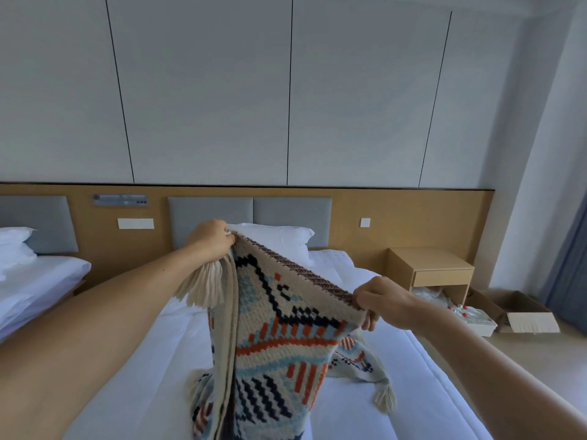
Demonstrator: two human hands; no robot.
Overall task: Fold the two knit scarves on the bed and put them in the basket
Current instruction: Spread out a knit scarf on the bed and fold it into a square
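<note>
Left hand: the left hand [212,242] is raised over the middle of the bed [127,376], fingers curled tight, pinching the upper corner of the scarf [279,328]. A cream fringe [203,285] hangs just under the fist.
Right hand: the right hand [382,302] is lower and nearer the bed's right edge. Its fingers and thumb curl round the other end of the scarf's top edge.
Scarf: cream knit with navy, orange and pale blue patterns. It is held up in the air, its top edge stretched between the two hands and sloping down from left to right. Several layers hang together below the left hand, and the cloth drops toward the bed's near edge.
Patterned piece: a patterned piece [355,360] with a tassel [385,396] lies on the sheet below the right hand. Whether it belongs to the same scarf cannot be told.
Bed head: a white pillow [282,237] lies at the far end.
Right of bed: a wooden nightstand [432,271] and an open cardboard box [524,312] on the floor.
Left of bed: a second bed [38,281].
</note>
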